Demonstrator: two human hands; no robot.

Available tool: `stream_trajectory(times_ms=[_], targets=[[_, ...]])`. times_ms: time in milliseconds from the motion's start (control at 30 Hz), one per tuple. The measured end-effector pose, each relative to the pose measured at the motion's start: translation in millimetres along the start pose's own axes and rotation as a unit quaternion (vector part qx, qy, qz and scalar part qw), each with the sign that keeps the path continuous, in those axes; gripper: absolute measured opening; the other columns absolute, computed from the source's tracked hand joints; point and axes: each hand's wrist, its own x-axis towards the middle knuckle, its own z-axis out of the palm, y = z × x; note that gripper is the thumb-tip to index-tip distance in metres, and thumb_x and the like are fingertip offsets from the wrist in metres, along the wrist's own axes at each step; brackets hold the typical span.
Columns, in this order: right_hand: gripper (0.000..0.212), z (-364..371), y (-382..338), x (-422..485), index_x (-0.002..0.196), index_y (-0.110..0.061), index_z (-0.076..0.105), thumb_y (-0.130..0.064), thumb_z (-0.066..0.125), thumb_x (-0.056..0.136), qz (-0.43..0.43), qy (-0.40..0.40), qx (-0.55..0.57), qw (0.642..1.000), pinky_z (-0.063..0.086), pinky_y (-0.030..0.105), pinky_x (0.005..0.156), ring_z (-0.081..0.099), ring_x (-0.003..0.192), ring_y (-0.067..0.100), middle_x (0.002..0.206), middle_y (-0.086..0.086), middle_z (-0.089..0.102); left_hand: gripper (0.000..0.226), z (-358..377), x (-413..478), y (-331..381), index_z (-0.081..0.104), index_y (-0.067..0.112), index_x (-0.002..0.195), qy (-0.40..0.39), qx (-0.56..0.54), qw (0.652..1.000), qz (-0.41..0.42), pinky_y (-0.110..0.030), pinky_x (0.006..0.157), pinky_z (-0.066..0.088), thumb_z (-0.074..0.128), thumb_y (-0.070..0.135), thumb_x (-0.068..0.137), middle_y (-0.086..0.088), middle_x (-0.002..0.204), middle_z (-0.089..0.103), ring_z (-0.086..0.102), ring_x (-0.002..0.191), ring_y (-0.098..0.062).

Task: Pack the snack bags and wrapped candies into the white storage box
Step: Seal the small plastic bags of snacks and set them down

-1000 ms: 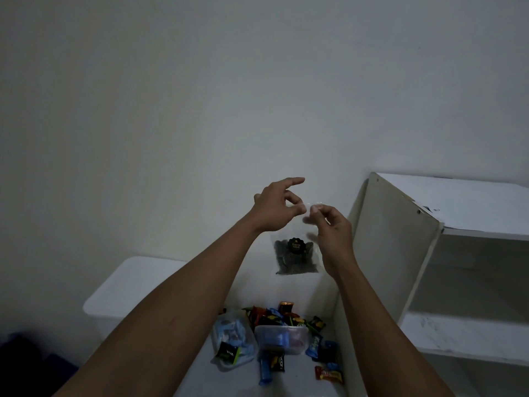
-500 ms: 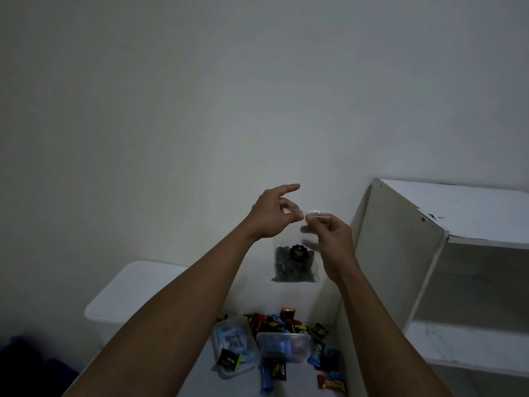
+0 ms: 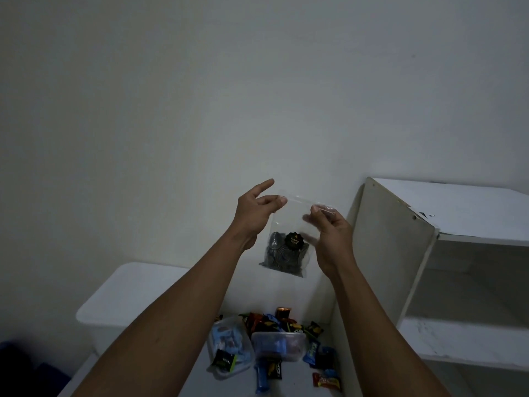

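A clear zip snack bag (image 3: 286,253) with dark round snacks and a black label hangs in the air in front of the wall. My left hand (image 3: 254,216) pinches its top left corner, index finger stretched out. My right hand (image 3: 329,230) pinches the top right corner. Down on the white surface lie several wrapped candies (image 3: 274,325), a clear bag of blue-wrapped sweets (image 3: 229,348) and a small clear tub (image 3: 279,345). The white storage box (image 3: 126,299) with its lid on stands at the lower left.
A white shelf unit (image 3: 400,253) stands to the right, its shelves bare. A plain white wall fills the background. A dark object (image 3: 17,368) lies at the bottom left corner.
My hands have moved apart along the bag's top edge, stretching the opening flat. The bag now hangs wider and a little tilted.
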Motion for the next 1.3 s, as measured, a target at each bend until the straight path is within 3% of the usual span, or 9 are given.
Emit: stream_trajectory(times_ms=[267, 333, 400, 500, 767, 1000, 1100, 1200, 1300], targets=[[0.007, 2.3, -5.0, -0.2, 0.095, -0.014, 0.07, -0.019, 0.069, 0.09, 0.018, -0.023, -0.031, 0.999, 0.053, 0.058, 0.087, 0.069, 0.093, 0.02, 0.092, 0.005, 0.071, 0.044, 10.9, 4.2, -3.7, 0.057, 0.025, 0.134, 0.032, -0.053, 0.998, 0.009, -0.023, 0.067, 0.041, 0.065, 0.011, 0.093, 0.007, 0.091, 0.063, 0.05, 0.072, -0.008], [0.014, -4.2, -10.9, 1.0, 0.096, -0.014, 0.072, -0.024, 0.073, 0.087, 0.014, -0.037, -0.127, 0.991, 0.055, 0.053, 0.084, 0.07, 0.092, 0.018, 0.093, 0.004, 0.073, 0.045, 7.4, 3.8, -2.7, 0.056, 0.023, 0.136, 0.019, -0.01, 0.999, 0.025, -0.018, 0.07, 0.043, 0.064, 0.01, 0.093, 0.006, 0.092, 0.063, 0.055, 0.07, -0.001], [0.015, -11.4, -20.9, 5.5, 0.094, -0.015, 0.075, -0.026, 0.076, 0.084, -0.038, -0.061, -0.23, 0.971, 0.057, 0.034, 0.076, 0.07, 0.086, 0.012, 0.091, 0.002, 0.075, 0.046, 3.9, 2.3, -2.0, 0.055, 0.022, 0.136, -0.007, 0.044, 0.998, 0.05, -0.013, 0.071, 0.045, 0.065, 0.01, 0.093, 0.005, 0.094, 0.067, 0.059, 0.071, 0.005], [0.014, -11.4, -36.3, 14.0, 0.095, -0.013, 0.077, -0.024, 0.075, 0.086, -0.11, -0.128, -0.353, 0.92, 0.056, 0.021, 0.074, 0.071, 0.081, 0.008, 0.088, -0.002, 0.076, 0.049, 6.3, -0.4, -0.7, 0.055, 0.022, 0.136, -0.047, 0.108, 0.99, 0.077, -0.018, 0.079, 0.047, 0.068, 0.011, 0.09, 0.007, 0.09, 0.071, 0.062, 0.074, 0.002], [0.019, -2.4, -36.5, 27.3, 0.082, -0.011, 0.065, -0.023, 0.061, 0.095, -0.163, -0.153, -0.496, 0.839, 0.042, 0.03, 0.061, 0.051, 0.061, 0.016, 0.069, 0.003, 0.062, 0.059, 12.9, -4.7, 0.2, 0.047, 0.022, 0.142, -0.061, 0.113, 0.989, 0.072, -0.019, 0.076, 0.049, 0.07, 0.009, 0.089, 0.006, 0.088, 0.073, 0.062, 0.072, -0.004], [0.016, -1.4, -34.4, 24.5, 0.088, -0.014, 0.07, -0.025, 0.062, 0.095, -0.157, -0.167, -0.496, 0.838, 0.046, 0.028, 0.064, 0.064, 0.074, 0.019, 0.079, 0.003, 0.07, 0.058, 10.1, -2.9, -6.7, 0.047, 0.027, 0.142, -0.044, 0.101, 0.992, 0.067, -0.025, 0.095, 0.048, 0.069, 0.012, 0.09, 0.007, 0.09, 0.073, 0.066, 0.091, -0.001], [0.021, 2.1, -32.0, 25.1, 0.077, -0.014, 0.063, -0.025, 0.061, 0.096, -0.171, -0.153, -0.487, 0.843, 0.042, 0.029, 0.06, 0.054, 0.063, 0.017, 0.07, 0.0, 0.063, 0.044, 9.8, -5.5, -6.5, 0.058, 0.021, 0.132, -0.032, 0.081, 0.995, 0.057, -0.017, 0.082, 0.048, 0.07, 0.016, 0.09, 0.001, 0.093, 0.074, 0.067, 0.086, 0.002], [0.021, 5.5, -29.5, 23.4, 0.077, -0.015, 0.061, -0.023, 0.06, 0.096, -0.18, -0.141, -0.482, 0.846, 0.041, 0.027, 0.061, 0.055, 0.068, 0.017, 0.072, 0.0, 0.063, 0.013, 9.8, -7.7, -8.7, 0.073, 0.015, 0.102, -0.031, 0.107, 0.992, 0.054, -0.022, 0.071, 0.047, 0.067, 0.021, 0.092, -0.001, 0.092, 0.074, 0.062, 0.075, -0.003], [0.022, 8.1, -26.8, 21.8, 0.081, -0.011, 0.062, -0.025, 0.059, 0.097, -0.174, -0.148, -0.479, 0.848, 0.042, 0.03, 0.06, 0.054, 0.064, 0.018, 0.071, 0.005, 0.063, 0.012, 12.8, -7.7, -14.4, 0.073, 0.017, 0.089, 0.01, 0.128, 0.99, 0.065, -0.023, 0.068, 0.046, 0.063, 0.023, 0.094, 0.002, 0.094, 0.073, 0.063, 0.075, -0.011]])
